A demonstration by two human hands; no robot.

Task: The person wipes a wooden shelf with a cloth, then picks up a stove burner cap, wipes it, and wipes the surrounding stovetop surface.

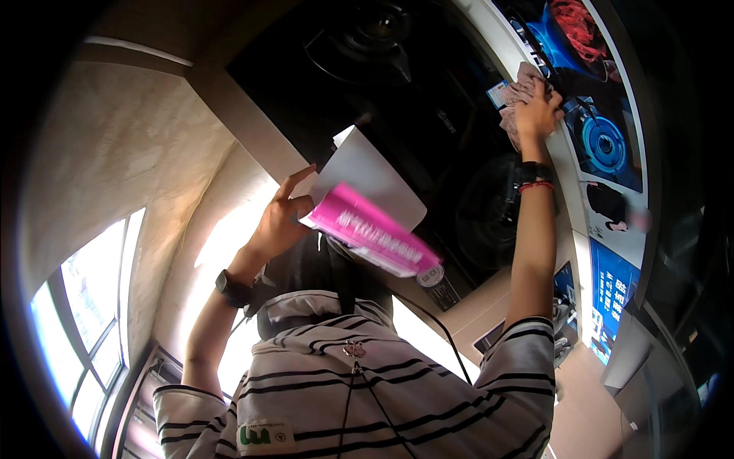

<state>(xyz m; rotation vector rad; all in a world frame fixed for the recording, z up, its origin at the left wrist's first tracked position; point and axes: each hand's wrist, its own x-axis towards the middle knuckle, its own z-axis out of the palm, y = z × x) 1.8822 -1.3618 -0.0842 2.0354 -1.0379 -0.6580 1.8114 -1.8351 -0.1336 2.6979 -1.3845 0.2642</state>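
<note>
My left hand (279,222) grips a folded pink-and-white display card (378,233) at its left end, index finger stretched out along the edge. The card is tilted over a black glass gas cooktop (428,99); its white panel (375,180) lies farther from me than the pink one. Reaching far to the right, my right hand (539,115) is closed over a crumpled greyish-pink cloth (511,122). That cloth rests at the cooktop's right edge, beside a small blue-and-white label (498,95).
One burner (382,30) is at the far end of the cooktop, another burner (497,206) nearer on the right. A strip of picture panels (604,141) runs along the right side. A pale wall (115,145) and a bright window (92,268) stand on the left.
</note>
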